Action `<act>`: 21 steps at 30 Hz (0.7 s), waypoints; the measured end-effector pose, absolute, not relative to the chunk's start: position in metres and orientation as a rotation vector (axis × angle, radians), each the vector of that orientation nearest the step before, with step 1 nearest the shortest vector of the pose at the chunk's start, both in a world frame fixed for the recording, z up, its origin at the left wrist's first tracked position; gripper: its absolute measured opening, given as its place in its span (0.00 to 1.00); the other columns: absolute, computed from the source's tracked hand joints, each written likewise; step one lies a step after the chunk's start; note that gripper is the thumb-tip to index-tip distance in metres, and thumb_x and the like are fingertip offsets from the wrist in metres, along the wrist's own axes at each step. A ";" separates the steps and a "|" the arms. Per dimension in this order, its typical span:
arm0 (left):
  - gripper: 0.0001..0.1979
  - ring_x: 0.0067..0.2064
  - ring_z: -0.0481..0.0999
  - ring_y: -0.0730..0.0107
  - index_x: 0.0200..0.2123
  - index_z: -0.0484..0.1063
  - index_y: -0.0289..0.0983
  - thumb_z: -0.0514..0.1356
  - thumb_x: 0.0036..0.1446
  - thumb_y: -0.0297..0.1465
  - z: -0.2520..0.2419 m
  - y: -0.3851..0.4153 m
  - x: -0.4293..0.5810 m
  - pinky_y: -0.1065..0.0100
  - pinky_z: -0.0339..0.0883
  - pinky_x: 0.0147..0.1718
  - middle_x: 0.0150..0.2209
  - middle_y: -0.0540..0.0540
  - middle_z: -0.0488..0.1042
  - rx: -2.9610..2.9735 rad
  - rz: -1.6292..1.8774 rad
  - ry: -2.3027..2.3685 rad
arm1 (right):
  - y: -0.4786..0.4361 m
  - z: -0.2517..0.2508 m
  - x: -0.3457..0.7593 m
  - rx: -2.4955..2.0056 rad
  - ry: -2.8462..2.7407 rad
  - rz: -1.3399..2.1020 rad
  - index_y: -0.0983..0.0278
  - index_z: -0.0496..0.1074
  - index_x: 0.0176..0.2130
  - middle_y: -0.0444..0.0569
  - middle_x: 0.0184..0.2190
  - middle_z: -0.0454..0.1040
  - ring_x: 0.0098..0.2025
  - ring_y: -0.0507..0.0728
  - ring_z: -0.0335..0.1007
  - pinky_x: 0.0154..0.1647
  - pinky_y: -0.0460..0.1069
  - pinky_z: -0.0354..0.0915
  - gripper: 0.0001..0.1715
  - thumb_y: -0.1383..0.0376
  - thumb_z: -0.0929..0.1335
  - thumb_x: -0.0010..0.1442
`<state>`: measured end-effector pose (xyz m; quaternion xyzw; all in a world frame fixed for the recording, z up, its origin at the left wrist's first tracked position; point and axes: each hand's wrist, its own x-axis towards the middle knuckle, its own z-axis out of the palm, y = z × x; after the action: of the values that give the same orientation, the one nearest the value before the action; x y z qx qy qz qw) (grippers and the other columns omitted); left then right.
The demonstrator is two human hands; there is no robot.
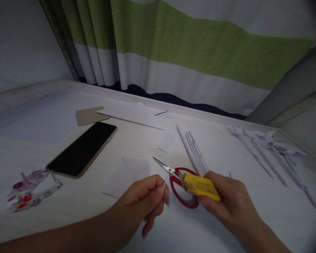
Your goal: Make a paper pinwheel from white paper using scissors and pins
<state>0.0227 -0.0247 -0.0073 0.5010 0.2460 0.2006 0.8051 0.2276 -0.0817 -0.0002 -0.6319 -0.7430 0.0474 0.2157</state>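
In the head view, your left hand (147, 202) pinches a small white piece (163, 186) between thumb and forefinger, above the white tabletop (184, 235). Your right hand (231, 198) is wrapped round one end of the yellow tool (202, 187), which overlaps the handles of the scissors (170, 170); you cannot tell whether they touch.

The piece looks light, thin and easily crushed, so fingertips at its end suit it. The tool's body seems stiff and perhaps slick; a firm grip round it seems best.

Count one pair of scissors, one phone (83, 149), one brown card (88, 116), one beaded strap (26, 199) and one slit paper (121, 178). The paper rods (188, 149) and paper pinwheels (275, 144) overlap too much for you to count surely.
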 end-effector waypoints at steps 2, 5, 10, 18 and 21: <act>0.11 0.15 0.51 0.84 0.25 0.58 0.36 0.47 0.58 0.33 -0.007 -0.026 0.022 0.82 0.50 0.12 0.16 0.57 0.53 1.060 0.420 0.525 | -0.082 -0.001 0.225 -1.667 -2.131 0.122 0.64 0.64 0.23 0.44 0.16 0.64 0.18 0.51 0.59 0.18 0.45 0.52 0.27 0.44 0.57 0.52; 0.11 0.14 0.51 0.84 0.25 0.58 0.36 0.47 0.57 0.35 -0.009 -0.027 0.021 0.82 0.49 0.12 0.16 0.58 0.53 1.058 0.402 0.507 | -0.081 -0.001 0.223 -1.628 -2.230 0.073 0.65 0.64 0.23 0.44 0.15 0.64 0.17 0.51 0.59 0.18 0.45 0.51 0.28 0.44 0.57 0.51; 0.11 0.14 0.51 0.84 0.26 0.58 0.36 0.48 0.57 0.36 -0.012 -0.026 0.020 0.81 0.49 0.11 0.17 0.58 0.52 1.095 0.378 0.491 | -0.081 0.000 0.221 -1.615 -2.283 0.030 0.66 0.63 0.22 0.44 0.15 0.64 0.16 0.51 0.59 0.17 0.45 0.51 0.28 0.45 0.57 0.52; 0.12 0.16 0.53 0.83 0.27 0.58 0.36 0.46 0.58 0.37 -0.003 -0.026 0.015 0.80 0.49 0.14 0.18 0.57 0.52 1.191 0.278 0.489 | -0.080 -0.001 0.226 -1.642 -2.278 0.022 0.65 0.64 0.23 0.44 0.15 0.65 0.17 0.51 0.61 0.17 0.44 0.52 0.28 0.44 0.57 0.52; 0.14 0.18 0.55 0.83 0.25 0.58 0.35 0.47 0.57 0.38 0.002 -0.026 0.013 0.79 0.47 0.15 0.20 0.55 0.55 1.247 0.117 0.456 | -0.079 0.000 0.236 -1.868 -2.104 -0.108 0.64 0.63 0.23 0.44 0.14 0.64 0.16 0.51 0.60 0.17 0.44 0.52 0.26 0.46 0.56 0.54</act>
<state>0.0134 -0.0263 0.0016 0.5784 0.2116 0.0543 0.7860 0.2359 -0.0794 0.0004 -0.6546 -0.7373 -0.0377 0.1625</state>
